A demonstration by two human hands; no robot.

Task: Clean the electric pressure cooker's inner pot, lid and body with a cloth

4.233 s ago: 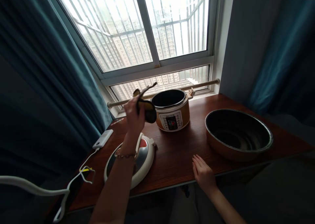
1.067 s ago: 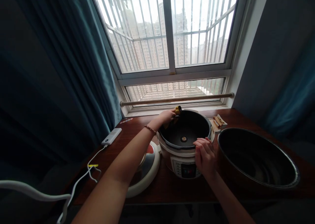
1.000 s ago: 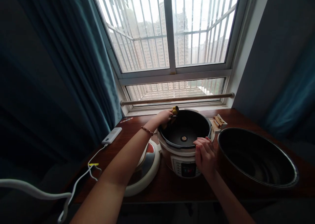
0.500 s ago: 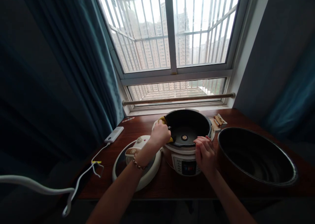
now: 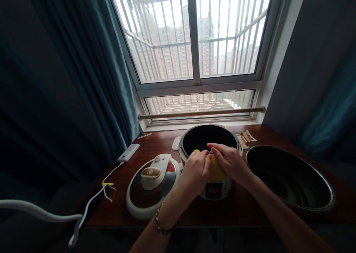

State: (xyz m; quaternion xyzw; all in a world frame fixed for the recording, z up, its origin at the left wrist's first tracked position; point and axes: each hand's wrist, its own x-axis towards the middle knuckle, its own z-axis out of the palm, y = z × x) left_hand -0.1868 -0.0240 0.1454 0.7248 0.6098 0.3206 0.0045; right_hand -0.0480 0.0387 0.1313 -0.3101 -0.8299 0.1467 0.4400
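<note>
An electric pressure cooker (image 5: 183, 153) stands uncovered on the table, its dark inside showing. At its front rim, my left hand (image 5: 197, 167) is closed on a yellow cloth (image 5: 218, 171). My right hand (image 5: 229, 160) is closed on the cloth's other side, fingertips close to the left hand's. The cloth hangs over the front wall, above the control panel (image 5: 213, 192). Left of the cooker lies its round lid (image 5: 151, 203) with a brown-topped handle. The large dark inner pot (image 5: 289, 179) sits to the right. My hands hide part of the rim.
A white power bank (image 5: 128, 153) with a white cable (image 5: 91, 199) lies at the table's left edge. Behind the cooker are the window sill and a horizontal rod (image 5: 201, 113). The cooker's open hinge part (image 5: 247, 138) sticks out at the right.
My left hand has brought the yellow cloth from the cooker's left rim to its front. My right hand has moved slightly left and up and now grips the cloth too.
</note>
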